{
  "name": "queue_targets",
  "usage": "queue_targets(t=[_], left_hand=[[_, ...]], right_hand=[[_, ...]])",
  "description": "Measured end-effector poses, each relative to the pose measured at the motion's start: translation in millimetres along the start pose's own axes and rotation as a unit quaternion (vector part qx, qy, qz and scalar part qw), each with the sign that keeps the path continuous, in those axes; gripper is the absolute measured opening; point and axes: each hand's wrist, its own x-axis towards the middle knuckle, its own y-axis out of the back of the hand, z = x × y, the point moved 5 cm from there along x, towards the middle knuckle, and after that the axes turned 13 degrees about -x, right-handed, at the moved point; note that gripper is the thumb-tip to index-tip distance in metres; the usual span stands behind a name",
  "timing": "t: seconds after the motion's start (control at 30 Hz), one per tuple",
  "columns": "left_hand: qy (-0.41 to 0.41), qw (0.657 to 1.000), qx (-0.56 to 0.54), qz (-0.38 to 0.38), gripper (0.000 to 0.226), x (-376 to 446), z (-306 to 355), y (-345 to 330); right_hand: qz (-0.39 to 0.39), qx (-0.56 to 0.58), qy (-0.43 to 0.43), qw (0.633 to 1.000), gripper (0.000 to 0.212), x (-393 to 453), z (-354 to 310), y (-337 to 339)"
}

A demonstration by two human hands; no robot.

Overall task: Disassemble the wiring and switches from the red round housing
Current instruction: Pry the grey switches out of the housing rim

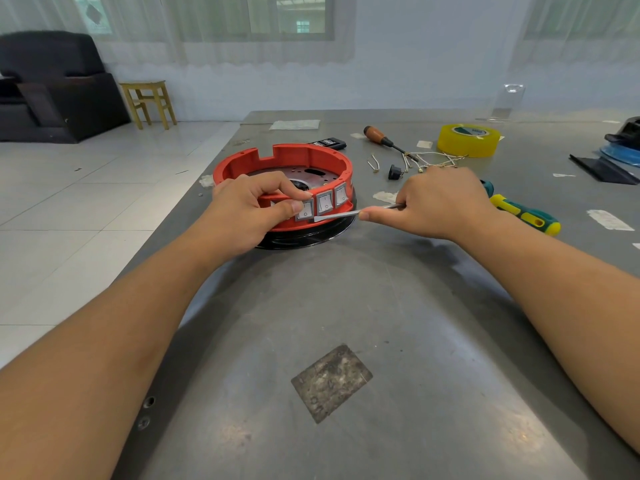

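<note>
Rocker switches (325,201) on the red housing (242,164) show I and O marks.

Bright, soft daylight comes through the curtained windows (287,15) at the far wall. The steel desk (346,306) shows pale glare patches and faint shadows under the forearms. Sharp in the middle; the wide lens bends the edges.

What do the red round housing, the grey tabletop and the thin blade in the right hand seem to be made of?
The red round housing looks like moulded plastic: even colour, dull sheen, crisp notches in its rim. The grey tabletop seems to be sheet metal, with blurred reflections and scuffs. The thin blade gripped by the right hand appears to be bare metal, pale and shiny.
</note>
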Motion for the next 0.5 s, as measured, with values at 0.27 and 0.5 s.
queue_targets(t=[0.27,0.5], left_hand=[[-0.001,1.0,-0.003,0.006,0.018,0.5,-1.0,0.7],[0.002,1.0,-0.003,0.006,0.018,0.6,-0.8,0.7]], right_hand=[[0.036,-0.032,-0.013,0.999,0.102,-6.0,-5.5,4.5],[-0.002,0.023,-0.025,0.999,0.107,-4.5,-4.0,-8.5]])
